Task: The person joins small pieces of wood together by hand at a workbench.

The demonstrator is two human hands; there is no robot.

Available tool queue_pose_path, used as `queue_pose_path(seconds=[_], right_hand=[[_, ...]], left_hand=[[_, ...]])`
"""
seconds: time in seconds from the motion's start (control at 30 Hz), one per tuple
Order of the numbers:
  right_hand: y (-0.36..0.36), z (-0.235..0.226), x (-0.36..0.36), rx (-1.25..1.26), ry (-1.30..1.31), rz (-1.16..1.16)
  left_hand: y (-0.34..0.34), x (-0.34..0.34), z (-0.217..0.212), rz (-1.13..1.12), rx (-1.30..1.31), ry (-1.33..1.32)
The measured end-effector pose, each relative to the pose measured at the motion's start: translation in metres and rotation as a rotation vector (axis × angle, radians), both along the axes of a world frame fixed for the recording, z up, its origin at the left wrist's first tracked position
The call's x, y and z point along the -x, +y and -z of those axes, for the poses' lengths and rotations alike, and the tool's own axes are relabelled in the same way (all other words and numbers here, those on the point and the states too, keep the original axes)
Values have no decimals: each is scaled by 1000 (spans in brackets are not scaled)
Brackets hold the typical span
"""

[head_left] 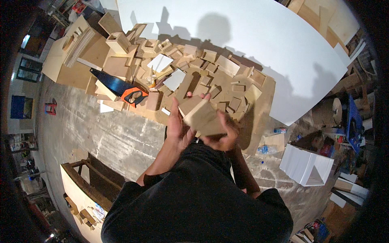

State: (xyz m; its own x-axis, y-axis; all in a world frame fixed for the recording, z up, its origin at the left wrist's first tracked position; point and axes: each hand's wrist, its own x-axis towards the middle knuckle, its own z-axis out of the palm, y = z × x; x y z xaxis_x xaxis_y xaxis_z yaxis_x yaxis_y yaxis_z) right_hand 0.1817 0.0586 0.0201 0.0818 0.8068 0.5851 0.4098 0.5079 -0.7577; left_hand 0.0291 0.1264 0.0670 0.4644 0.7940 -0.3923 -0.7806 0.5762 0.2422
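Note:
A pale wooden block (199, 114), with a browner face on one side, is held up in front of me. My left hand (177, 127) supports its left side, with fingertips showing over the far edge. My right hand (225, 137) is closed at its lower right corner, slightly blurred. Beyond the block, many small wooden offcuts (216, 90) lie spread over a brown board (263, 97). Left of them rests a handsaw (117, 85) with a dark blade and an orange and black handle. An upright wooden block (153, 101) stands next to the saw handle.
A large white panel (259, 36) rises behind the offcuts. Plywood pieces (65, 54) are stacked at far left. A white box (306, 165) and plastic bottles (266, 149) sit on the concrete floor to the right. An open wooden frame (91, 178) stands at lower left.

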Motion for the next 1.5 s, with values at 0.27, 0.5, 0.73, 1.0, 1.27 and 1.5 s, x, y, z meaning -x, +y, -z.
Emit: queue_pose_path(seconds=[0.27, 0.5, 0.73, 1.0, 1.27, 1.5], right_hand=[[-1, 13, -31, 187, 16, 262], [-17, 9, -14, 180, 159, 60], [-19, 25, -57, 341, -71, -91], [-29, 83, -66, 252, -335, -195], [9, -30, -46, 920, 389, -19], [9, 21, -69, 494, 199, -46]], left_hand=[[6, 11, -2, -14, -105, 51], [2, 10, 4, 234, -89, 464], [-14, 15, 11, 438, -166, 617], [-10, 11, 6, 437, -113, 539], [-2, 20, 28, 502, -137, 618], [4, 19, 16, 425, -301, 740]])
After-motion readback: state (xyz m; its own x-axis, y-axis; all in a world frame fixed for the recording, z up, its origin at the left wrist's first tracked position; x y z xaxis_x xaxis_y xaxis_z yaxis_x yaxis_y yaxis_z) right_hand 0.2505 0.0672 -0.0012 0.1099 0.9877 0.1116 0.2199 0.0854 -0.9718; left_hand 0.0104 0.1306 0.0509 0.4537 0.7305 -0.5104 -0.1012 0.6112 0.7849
